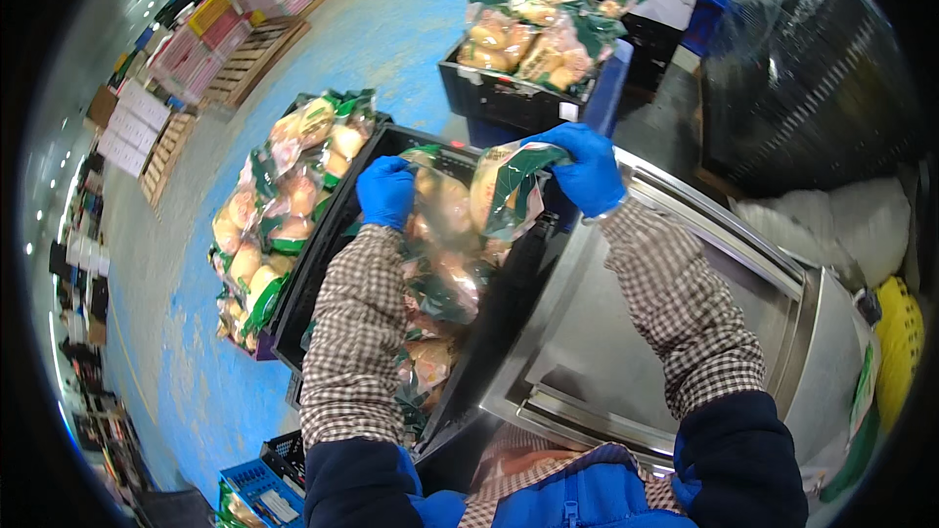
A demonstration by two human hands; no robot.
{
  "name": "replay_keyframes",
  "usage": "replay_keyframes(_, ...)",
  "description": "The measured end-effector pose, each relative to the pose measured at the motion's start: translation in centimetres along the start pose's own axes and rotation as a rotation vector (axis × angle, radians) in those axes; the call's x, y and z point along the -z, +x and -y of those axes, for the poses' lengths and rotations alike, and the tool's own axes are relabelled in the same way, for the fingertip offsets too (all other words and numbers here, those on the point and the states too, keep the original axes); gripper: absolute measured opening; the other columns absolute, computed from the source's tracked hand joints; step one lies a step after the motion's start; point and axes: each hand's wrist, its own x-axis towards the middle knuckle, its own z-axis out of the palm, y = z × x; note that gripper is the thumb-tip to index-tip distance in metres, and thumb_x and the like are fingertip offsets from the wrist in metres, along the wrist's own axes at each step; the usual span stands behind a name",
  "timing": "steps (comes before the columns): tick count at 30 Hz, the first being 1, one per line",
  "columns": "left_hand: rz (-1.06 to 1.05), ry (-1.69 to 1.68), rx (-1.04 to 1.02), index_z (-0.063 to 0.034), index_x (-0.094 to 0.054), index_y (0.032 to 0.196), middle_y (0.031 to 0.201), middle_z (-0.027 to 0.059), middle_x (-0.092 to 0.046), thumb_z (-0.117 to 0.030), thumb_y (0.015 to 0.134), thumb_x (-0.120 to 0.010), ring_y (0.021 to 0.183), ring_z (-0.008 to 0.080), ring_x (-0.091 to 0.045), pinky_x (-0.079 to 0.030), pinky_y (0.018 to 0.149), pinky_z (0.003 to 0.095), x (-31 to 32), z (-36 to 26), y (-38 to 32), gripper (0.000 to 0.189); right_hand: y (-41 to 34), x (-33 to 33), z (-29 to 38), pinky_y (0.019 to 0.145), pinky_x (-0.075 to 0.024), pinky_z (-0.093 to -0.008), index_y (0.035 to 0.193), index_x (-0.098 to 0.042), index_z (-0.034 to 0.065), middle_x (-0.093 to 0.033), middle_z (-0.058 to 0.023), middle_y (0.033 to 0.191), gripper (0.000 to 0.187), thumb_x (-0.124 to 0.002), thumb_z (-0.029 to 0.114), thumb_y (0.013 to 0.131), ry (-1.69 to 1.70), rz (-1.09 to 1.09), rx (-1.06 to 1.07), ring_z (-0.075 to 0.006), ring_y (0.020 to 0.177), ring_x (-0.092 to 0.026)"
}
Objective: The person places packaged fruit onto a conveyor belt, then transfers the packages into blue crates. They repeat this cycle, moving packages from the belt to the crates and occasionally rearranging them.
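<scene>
My right hand (587, 167), in a blue glove, grips the green end of a clear plastic bag (513, 194) of pale, rounded food. That bag hangs over the far end of a long black plastic crate (293, 334). My left hand (386, 192), gloved the same, is closed at the upper corner of a second clear bag (442, 209) in the crate, partly blurred. More filled bags (433, 363) lie in the crate below it. The contents are pale yellow to pinkish; their exact kind is unclear. My left forearm hides part of the crate.
A stainless-steel machine with a flat bed (631, 315) stands at right. Filled bags are heaped at left (293, 191) and in another black crate (506, 103) beyond. A blue crate (260, 491) sits low at left. Wooden pallets (257, 59) with boxes stand farther off.
</scene>
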Motion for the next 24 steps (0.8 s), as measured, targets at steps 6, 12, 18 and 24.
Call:
replay_keyframes(6,0.156,-0.112,-0.283,0.0026,-0.071,0.089,0.076,0.0156,-0.064,0.005,0.073,-0.059,0.072,0.0256,-0.064,-0.05,0.067,0.0321,5.2,-18.1,-4.1,0.019,-6.9,16.2,10.3,0.071,-0.0529,-0.0322,0.096,-0.074,0.005,-0.071,-0.0115,0.088,0.024,-0.069,-0.004,0.074,-0.069,-0.035,-0.052,-0.0237,0.08,-0.069)
replay_keyframes(12,0.448,-0.241,-0.241,0.0058,-0.068,0.083,0.075,0.0076,-0.062,0.011,0.078,-0.065,0.072,0.0146,-0.059,-0.054,0.086,0.0354,1.6,-25.0,-11.5,0.008,-19.8,24.4,10.4,0.057,-0.0509,-0.0351,0.09,-0.074,0.015,-0.068,-0.0055,0.078,0.021,-0.073,0.019,0.07,-0.572,0.019,-0.049,-0.0257,0.068,-0.065)
replay_keyframes(18,0.819,0.159,-0.674,-0.0147,-0.073,0.11,0.068,0.0094,-0.059,0.002,0.069,-0.063,0.062,0.0303,-0.06,-0.048,0.055,0.0378,-4.3,-30.1,-22.3,0.045,-32.5,32.1,11.1,0.054,-0.0487,-0.035,0.088,-0.073,0.0192,-0.064,-0.002,0.07,0.015,-0.073,0.022,0.072,-0.758,-0.043,-0.33,-0.0231,0.061,-0.062)
replay_keyframes(24,1.668,0.73,-0.647,-0.0122,-0.072,0.11,0.077,0.0141,-0.066,-0.023,0.079,-0.067,0.068,0.0333,-0.064,-0.051,0.057,0.0432,-4.5,-35.5,-25.1,0.033,-39.5,37.5,13.3,0.062,-0.053,-0.0344,0.096,-0.074,0.0183,-0.069,-0.0033,0.081,0.022,-0.077,0.023,0.075,-0.578,0.01,-0.554,-0.0236,0.073,-0.067)
